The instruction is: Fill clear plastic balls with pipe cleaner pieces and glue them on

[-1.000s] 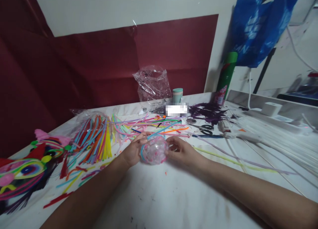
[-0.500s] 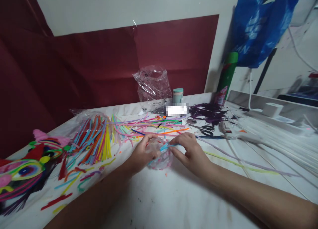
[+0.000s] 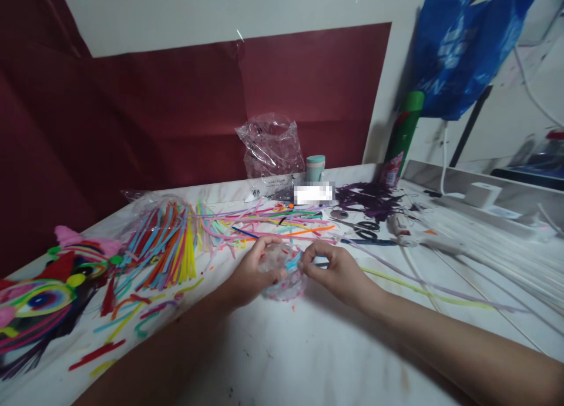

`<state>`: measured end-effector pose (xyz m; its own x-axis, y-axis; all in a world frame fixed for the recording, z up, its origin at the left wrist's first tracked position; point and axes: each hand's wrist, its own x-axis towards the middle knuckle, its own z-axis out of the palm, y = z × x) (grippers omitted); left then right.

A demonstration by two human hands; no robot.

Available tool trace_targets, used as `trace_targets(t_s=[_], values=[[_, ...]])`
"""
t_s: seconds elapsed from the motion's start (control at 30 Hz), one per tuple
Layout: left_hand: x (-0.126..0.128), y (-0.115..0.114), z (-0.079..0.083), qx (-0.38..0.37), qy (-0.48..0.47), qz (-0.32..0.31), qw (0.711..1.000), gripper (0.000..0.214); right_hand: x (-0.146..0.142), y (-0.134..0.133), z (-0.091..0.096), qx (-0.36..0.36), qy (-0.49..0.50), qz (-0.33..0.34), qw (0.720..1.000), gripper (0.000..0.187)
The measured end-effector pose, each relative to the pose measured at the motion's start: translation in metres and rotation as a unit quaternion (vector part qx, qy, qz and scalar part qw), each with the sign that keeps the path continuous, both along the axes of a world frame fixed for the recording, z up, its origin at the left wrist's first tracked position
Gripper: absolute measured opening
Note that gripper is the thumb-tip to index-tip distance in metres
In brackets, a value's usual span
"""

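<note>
Clear round ball [image 3: 282, 277], fuzzy blue stem [image 3: 293, 260]

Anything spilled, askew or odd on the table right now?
Yes. Loose pipe cleaners lie scattered across the table rather than bundled, with cut scraps strewn near its left edge. The left hand and right hand hold a clear ball wrapped by a blue pipe cleaner; no damage shows.

Item count, worktable, head view.
Hands: 2, left hand [image 3: 251, 274] and right hand [image 3: 337, 271]. Clear speckled ball [image 3: 282, 277]: 1. Scissors [image 3: 362, 228]: 1 pair. Clear plastic bag [image 3: 271, 150]: 1. Teal-capped jar [image 3: 315, 168]: 1. Green spray can [image 3: 403, 136]: 1. Blue bag [image 3: 462, 42]: 1. Colourful mask [image 3: 44, 288]: 1. Pipe cleaners [image 3: 167, 247]: too many to count.
</note>
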<state>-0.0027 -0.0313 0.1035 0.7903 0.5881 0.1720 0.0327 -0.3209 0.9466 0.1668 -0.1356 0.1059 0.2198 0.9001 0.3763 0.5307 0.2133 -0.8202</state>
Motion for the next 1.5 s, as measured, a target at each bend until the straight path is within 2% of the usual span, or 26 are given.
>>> trace_targets(t_s=[0.13, 0.23, 0.33, 0.47, 0.63, 0.87, 1.0, 1.17, 1.3, 1.5], values=[[-0.001, 0.005, 0.001, 0.016, 0.006, -0.013, 1.000, 0.055, 0.003, 0.001, 0.000, -0.002, -0.002, 0.010, 1.000, 0.011], [0.000, 0.005, 0.003, -0.010, 0.006, -0.022, 1.000, 0.051, 0.003, 0.001, 0.000, 0.007, -0.014, 0.014, 1.000, 0.013], [0.002, 0.003, 0.005, -0.023, 0.001, 0.003, 1.000, 0.045, 0.001, -0.002, 0.001, 0.034, -0.048, 0.015, 0.998, 0.013], [0.003, -0.001, 0.007, 0.027, 0.031, 0.054, 0.998, 0.037, -0.004, -0.006, 0.002, 0.058, -0.083, 0.018, 0.995, 0.012], [0.000, -0.002, 0.010, 0.093, 0.034, 0.048, 0.994, 0.037, -0.005, -0.007, 0.003, 0.065, -0.103, 0.019, 0.992, 0.012], [-0.004, 0.002, 0.019, 0.005, 0.049, 0.015, 0.999, 0.039, -0.003, -0.005, 0.003, 0.058, -0.092, 0.019, 0.994, 0.013], [-0.006, 0.008, 0.021, 0.015, 0.051, -0.022, 0.998, 0.044, 0.000, -0.004, 0.002, 0.045, -0.089, 0.017, 0.995, 0.013], [-0.010, 0.018, 0.019, 0.023, 0.089, -0.058, 0.994, 0.069, 0.004, 0.000, 0.000, 0.047, -0.089, 0.016, 0.995, 0.015], [-0.012, 0.022, 0.016, 0.006, 0.085, -0.092, 0.992, 0.071, 0.006, 0.001, -0.001, 0.036, -0.088, 0.014, 0.995, 0.015], [-0.009, 0.017, 0.011, -0.011, 0.054, -0.068, 0.996, 0.070, 0.009, -0.001, 0.001, 0.065, -0.111, 0.025, 0.991, 0.011]])
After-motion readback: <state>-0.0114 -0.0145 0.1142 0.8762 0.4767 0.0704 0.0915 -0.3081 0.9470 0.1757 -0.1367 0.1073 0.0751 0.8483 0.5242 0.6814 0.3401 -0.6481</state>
